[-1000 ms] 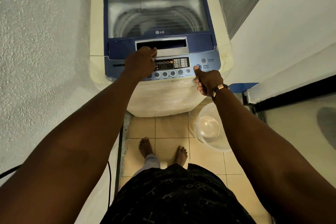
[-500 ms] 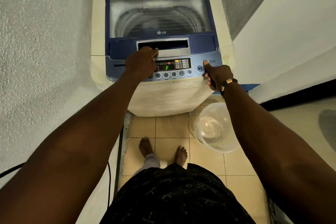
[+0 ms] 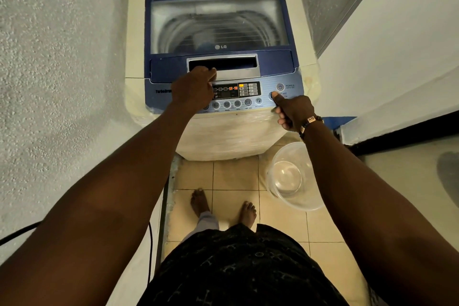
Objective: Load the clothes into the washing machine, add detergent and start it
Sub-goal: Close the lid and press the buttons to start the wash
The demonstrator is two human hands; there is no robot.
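Note:
A top-loading washing machine (image 3: 139, 40) with a blue lid stands against the wall. Its lid (image 3: 218, 22) is down, and the drum shows dimly through the window. My left hand (image 3: 192, 90) rests curled on the left of the control panel (image 3: 236, 93), fingers near the lid handle recess (image 3: 223, 64). My right hand (image 3: 293, 110) is closed with its thumb pressed on the start/pause button (image 3: 273, 95), just below the power button (image 3: 280, 87). Small lights glow orange on the display. Clothes inside cannot be made out.
A clear plastic basin (image 3: 293, 176) sits on the tiled floor right of the machine's front. My bare feet (image 3: 223, 206) stand on the tiles. Walls close in on both sides; a black cable (image 3: 17, 233) runs along the left wall.
My right thumb moved from the start/pause button up to the power button, then back down onto start/pause. The green letter on the display has gone out. My left hand stayed put.

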